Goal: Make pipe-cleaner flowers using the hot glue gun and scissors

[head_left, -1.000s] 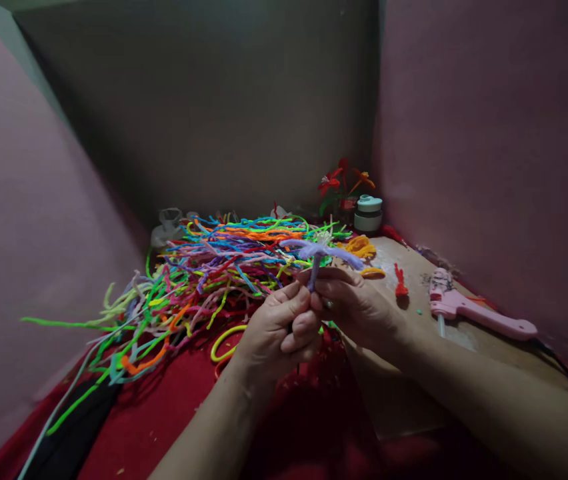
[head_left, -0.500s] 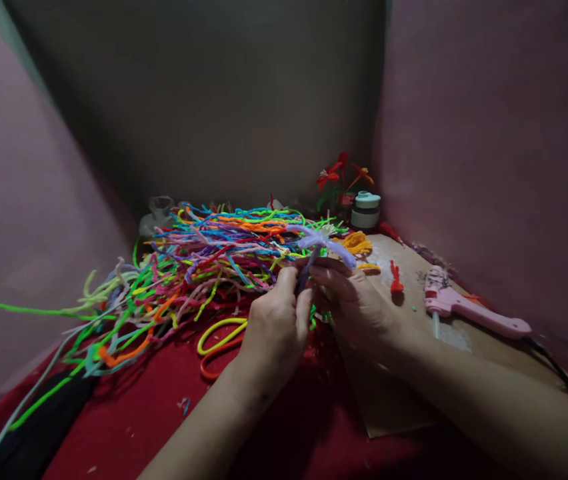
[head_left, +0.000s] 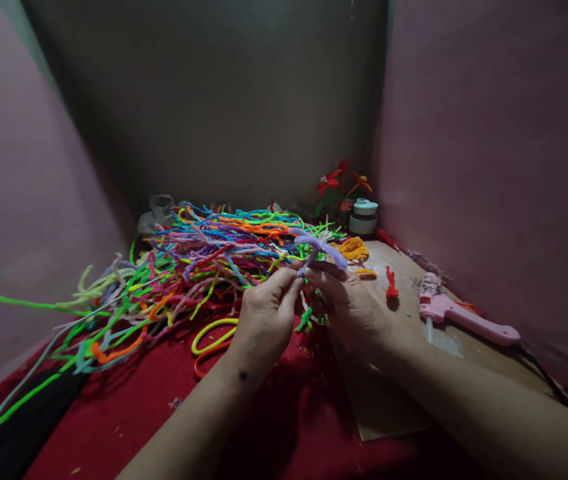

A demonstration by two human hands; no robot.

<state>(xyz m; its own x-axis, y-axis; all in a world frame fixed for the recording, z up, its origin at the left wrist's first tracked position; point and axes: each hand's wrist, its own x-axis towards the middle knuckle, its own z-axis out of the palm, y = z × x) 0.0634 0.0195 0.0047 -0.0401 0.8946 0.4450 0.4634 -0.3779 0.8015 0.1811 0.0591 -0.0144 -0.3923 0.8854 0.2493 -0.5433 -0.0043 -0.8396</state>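
The left hand (head_left: 264, 320) and the right hand (head_left: 351, 303) meet above the middle of the bench (head_left: 139, 427), fingertips pinched together on the stem of a lilac pipe-cleaner flower (head_left: 317, 245). The left thumb and forefinger close on the stem from the left; the right fingers close on it from the right and partly hide its lower end. The flower's fuzzy petals spread out just above the fingertips, tilted toward the far right.

Behind and to the left of the hands, a big heap of loose pipe cleaners (head_left: 189, 267) in green, orange, blue, pink and purple covers the red cloth, its strands trailing toward the left edge. A yellow loop (head_left: 209, 337) lies just in front of the heap, near the left hand.

A sheet of brown cardboard (head_left: 414, 320) lies under the right forearm. On it are a small red pipe-cleaner piece (head_left: 391, 283), an orange bundle (head_left: 353, 248) farther back, and a pink glue gun (head_left: 457, 313) near the right edge. In the far right corner stand red and orange pipe-cleaner flowers (head_left: 337, 183) beside a small white-lidded jar (head_left: 365, 216).
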